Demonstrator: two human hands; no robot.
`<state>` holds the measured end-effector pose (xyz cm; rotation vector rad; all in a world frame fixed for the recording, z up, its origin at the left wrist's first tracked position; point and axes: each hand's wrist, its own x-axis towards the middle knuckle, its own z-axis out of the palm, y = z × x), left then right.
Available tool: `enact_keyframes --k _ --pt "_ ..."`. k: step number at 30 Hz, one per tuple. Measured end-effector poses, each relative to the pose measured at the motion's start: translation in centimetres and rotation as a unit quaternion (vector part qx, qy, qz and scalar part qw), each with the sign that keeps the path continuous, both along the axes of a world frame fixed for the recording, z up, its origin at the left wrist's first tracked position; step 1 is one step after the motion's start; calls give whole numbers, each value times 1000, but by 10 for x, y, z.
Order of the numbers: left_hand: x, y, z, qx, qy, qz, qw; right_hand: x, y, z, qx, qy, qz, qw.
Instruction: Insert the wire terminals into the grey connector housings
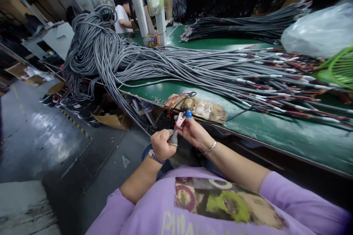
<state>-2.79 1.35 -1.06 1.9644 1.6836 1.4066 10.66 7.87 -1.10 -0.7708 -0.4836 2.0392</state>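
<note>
Hovering off the edge of the table (275,132) over open floor (110,169), the left hand (161,145) clenches a grey cable end (173,137); the right hand (193,131) pinches a connector (180,119).

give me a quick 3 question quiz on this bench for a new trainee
1. True or false: the grey cable bundle lies on the green table.
2. The fingertip cover on the right hand, which pinches a pale connector, is: A red, B blue, C yellow.
3. Fill in: the left hand, closed on a small grey piece, wears a ____ on its wrist.
Key: 1 true; 2 B; 3 watch.
</note>
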Motion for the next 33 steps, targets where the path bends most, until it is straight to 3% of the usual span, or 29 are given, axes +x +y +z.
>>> enact_keyframes --k 6,13,20,26,30,33 --pt "-3 -6 0 3 -42 7 999 6 -1 -1 12 8 31 999" --pt "-4 -3 0 41 -10 21 999 9 -4 5 72 -23 37 996" --pt "0 3 2 104 75 25 991 9 -1 3 70 -47 16 996" --pt "2 5 2 117 99 22 988 8 -2 -10 160 -124 -44 978" --pt "3 7 0 108 98 16 989 5 2 -9 95 -50 7 994" --pt "4 9 -1 101 97 19 990 3 4 -4 25 10 0 1000"
